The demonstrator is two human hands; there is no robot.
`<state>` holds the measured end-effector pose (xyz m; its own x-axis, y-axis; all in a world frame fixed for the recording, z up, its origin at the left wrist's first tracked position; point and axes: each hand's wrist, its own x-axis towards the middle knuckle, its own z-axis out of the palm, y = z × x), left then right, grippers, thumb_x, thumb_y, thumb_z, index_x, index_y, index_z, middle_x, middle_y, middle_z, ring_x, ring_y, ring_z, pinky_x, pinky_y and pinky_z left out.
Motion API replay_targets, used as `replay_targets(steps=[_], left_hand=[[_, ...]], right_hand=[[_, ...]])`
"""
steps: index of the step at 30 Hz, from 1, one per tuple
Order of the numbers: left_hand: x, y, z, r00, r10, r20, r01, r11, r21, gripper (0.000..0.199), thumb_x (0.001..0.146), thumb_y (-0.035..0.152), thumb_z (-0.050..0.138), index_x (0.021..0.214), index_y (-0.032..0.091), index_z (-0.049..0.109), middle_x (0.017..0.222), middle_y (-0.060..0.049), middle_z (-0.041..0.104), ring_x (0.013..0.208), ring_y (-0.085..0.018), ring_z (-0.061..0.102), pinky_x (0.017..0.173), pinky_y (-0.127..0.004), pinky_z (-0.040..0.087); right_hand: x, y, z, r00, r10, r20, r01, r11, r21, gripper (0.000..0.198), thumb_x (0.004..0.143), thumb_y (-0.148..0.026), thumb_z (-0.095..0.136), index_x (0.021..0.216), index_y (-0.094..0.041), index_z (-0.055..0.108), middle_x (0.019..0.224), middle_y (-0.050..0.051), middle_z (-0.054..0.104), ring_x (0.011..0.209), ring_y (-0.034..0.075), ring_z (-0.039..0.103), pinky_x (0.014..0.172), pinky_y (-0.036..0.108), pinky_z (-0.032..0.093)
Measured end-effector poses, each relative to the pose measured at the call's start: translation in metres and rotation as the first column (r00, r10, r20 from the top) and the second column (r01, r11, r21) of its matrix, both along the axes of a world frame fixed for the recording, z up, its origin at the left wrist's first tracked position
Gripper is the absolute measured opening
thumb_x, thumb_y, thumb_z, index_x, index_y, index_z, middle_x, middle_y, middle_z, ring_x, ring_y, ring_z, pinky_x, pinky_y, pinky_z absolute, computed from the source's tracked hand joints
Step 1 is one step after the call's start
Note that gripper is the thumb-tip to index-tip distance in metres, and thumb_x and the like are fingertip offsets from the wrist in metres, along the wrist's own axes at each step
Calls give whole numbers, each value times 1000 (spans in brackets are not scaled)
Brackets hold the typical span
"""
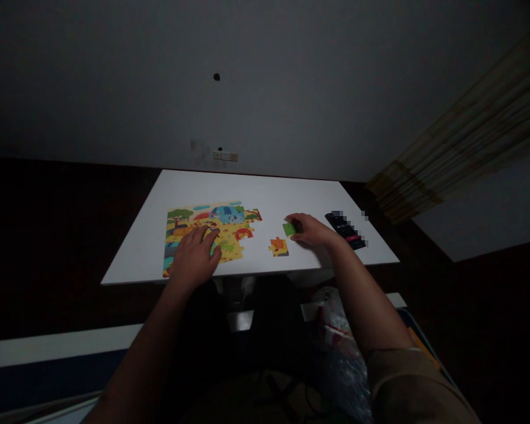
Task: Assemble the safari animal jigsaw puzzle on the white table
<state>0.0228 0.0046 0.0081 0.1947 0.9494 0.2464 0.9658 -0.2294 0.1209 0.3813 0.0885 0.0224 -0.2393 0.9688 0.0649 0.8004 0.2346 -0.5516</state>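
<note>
A partly joined jigsaw puzzle (229, 247) with a colourful animal scene lies on the left half of the white table. My left hand (195, 256) rests on it, fingers spread, covering its lower middle. Right of the puzzle, my right hand (307, 229) grips a green puzzle piece (288, 229) between thumb and fingers, at or just above the tabletop. Close by on the left of that hand lies a loose orange and yellow puzzle piece (278, 247). The puzzle's right edge is uneven, with tabs sticking out.
On the right of the white table (247, 184) lies a dark phone (345, 229), its screen lit. A wall with a socket (225, 156) stands behind the table. A clear plastic bag (340, 347) sits below, near my right arm. A curtain (424, 171) hangs at right.
</note>
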Motion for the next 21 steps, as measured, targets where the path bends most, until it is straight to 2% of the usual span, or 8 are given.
replay_targets(steps=[2, 5, 8, 14, 19, 21], left_hand=[[0, 0, 0, 1000, 3, 4, -3, 1000, -2, 47, 93, 38, 39, 137, 23, 47, 144, -8, 47, 132, -27, 42, 112, -45, 29], [-1, 1, -1, 1000, 7, 12, -7, 1000, 1, 47, 92, 38, 40, 136, 25, 48, 142, -8, 49, 132, -27, 43, 113, -44, 29], [-1, 1, -2, 1000, 9, 16, -9, 1000, 6, 47, 92, 39, 40, 136, 27, 49, 141, -8, 50, 131, -27, 44, 112, -46, 30], [-1, 0, -2, 999, 32, 24, -32, 999, 0, 45, 91, 37, 43, 135, 29, 49, 142, -6, 50, 133, -26, 43, 113, -46, 30], [-2, -1, -3, 998, 22, 58, -23, 1000, 9, 46, 92, 37, 41, 136, 27, 50, 142, -6, 49, 133, -27, 41, 114, -46, 29], [-3, -1, -4, 998, 19, 66, -20, 1000, 11, 46, 92, 38, 41, 135, 27, 50, 142, -7, 49, 133, -27, 42, 114, -47, 29]], right_hand=[[-2, 0, -1, 998, 58, -4, -58, 997, -51, 61, 60, -16, 77, 117, -29, 62, 116, 6, 64, 100, 22, 62, 93, 40, 50], [-5, 1, -1, 996, 84, -9, -84, 996, -23, 60, 61, -18, 76, 119, -27, 62, 114, 7, 62, 100, 22, 62, 92, 40, 50], [-7, 0, 2, 996, 89, 1, -89, 996, 7, 49, 64, -21, 75, 111, -27, 65, 110, 7, 63, 96, 23, 62, 89, 39, 51], [-18, 5, 18, 999, 33, -43, -36, 997, -65, 20, 73, -27, 68, 92, -24, 68, 86, 7, 68, 77, 22, 62, 73, 39, 51], [-49, 25, 23, 963, 48, -266, -56, 998, -22, 43, 70, -26, 69, 113, -26, 66, 94, 4, 69, 79, 20, 63, 75, 36, 52], [-64, 37, 16, 932, 4, -363, -18, 999, -36, 39, 69, -27, 69, 108, -25, 68, 97, 5, 70, 80, 20, 63, 75, 37, 53]])
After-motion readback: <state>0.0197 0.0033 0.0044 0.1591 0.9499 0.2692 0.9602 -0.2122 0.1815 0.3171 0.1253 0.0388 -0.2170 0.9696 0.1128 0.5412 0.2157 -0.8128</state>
